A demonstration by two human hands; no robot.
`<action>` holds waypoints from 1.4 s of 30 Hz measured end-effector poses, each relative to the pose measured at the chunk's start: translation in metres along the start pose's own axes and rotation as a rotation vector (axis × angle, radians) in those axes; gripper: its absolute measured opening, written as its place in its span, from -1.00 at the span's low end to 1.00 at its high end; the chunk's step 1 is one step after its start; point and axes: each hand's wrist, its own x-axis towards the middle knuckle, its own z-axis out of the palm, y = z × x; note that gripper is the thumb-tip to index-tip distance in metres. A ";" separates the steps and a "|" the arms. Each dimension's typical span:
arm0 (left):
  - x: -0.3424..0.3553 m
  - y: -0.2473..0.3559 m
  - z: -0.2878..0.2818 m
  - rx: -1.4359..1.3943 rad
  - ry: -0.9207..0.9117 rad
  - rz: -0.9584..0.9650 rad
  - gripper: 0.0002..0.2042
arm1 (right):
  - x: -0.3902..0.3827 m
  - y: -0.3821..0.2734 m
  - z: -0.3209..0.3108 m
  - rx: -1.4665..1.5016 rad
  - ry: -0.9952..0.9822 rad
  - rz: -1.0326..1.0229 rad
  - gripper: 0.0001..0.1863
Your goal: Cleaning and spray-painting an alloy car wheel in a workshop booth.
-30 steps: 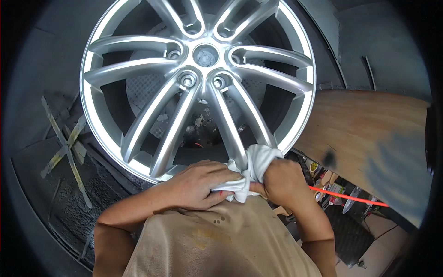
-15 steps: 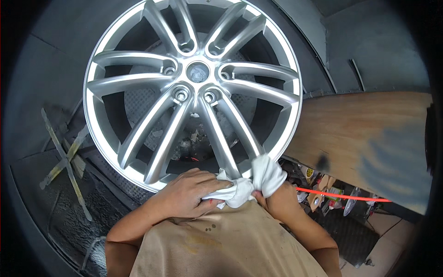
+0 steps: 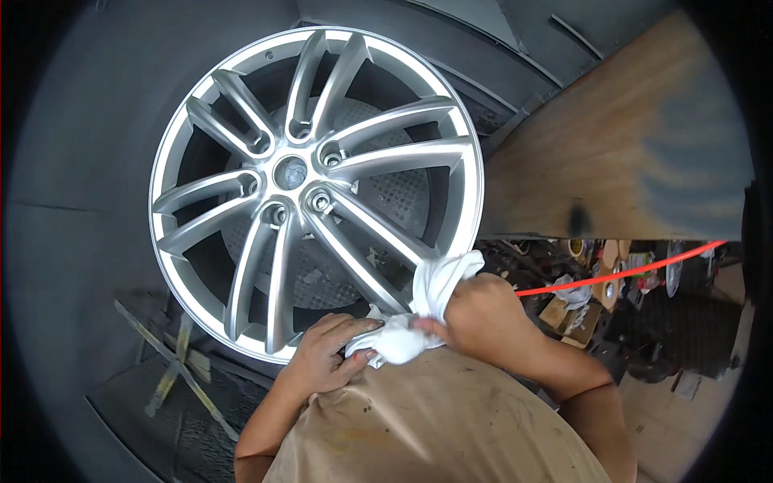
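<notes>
A silver alloy wheel (image 3: 354, 278) with paired spokes lies face up in front of me, its round hub opening near the middle. At its near rim a white cloth (image 3: 403, 338) is bunched between both hands. My left hand (image 3: 330, 346) grips the cloth's left end, fingers curled over it beside the rim. My right hand (image 3: 475, 318) is closed on the other part, which stands up against the lower right spoke and rim. The right fingers are partly blurred and covered by the cloth.
A brown wooden board (image 3: 596, 161) with dark smudges extends to the right. Below it runs an orange-red hose (image 3: 628, 276) past a cluttered heap of small items. Crossed taped sticks (image 3: 181, 362) lie at lower left. Dark grey walls stand behind the wheel.
My view has shifted and turned, so the wheel sits lower and further left. My right hand has risen with its part of the cloth; both hands keep hold of it.
</notes>
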 end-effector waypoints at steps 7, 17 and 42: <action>-0.007 0.003 -0.009 0.144 0.052 0.195 -0.67 | 0.022 -0.023 0.023 -0.087 0.251 -0.409 -0.19; -0.013 0.006 -0.005 0.187 0.097 0.179 -0.67 | 0.017 -0.029 0.023 -0.078 0.145 -0.370 -0.11; -0.009 0.010 -0.007 0.252 0.024 0.322 -0.71 | 0.050 -0.054 0.007 0.319 -0.106 -0.080 -0.15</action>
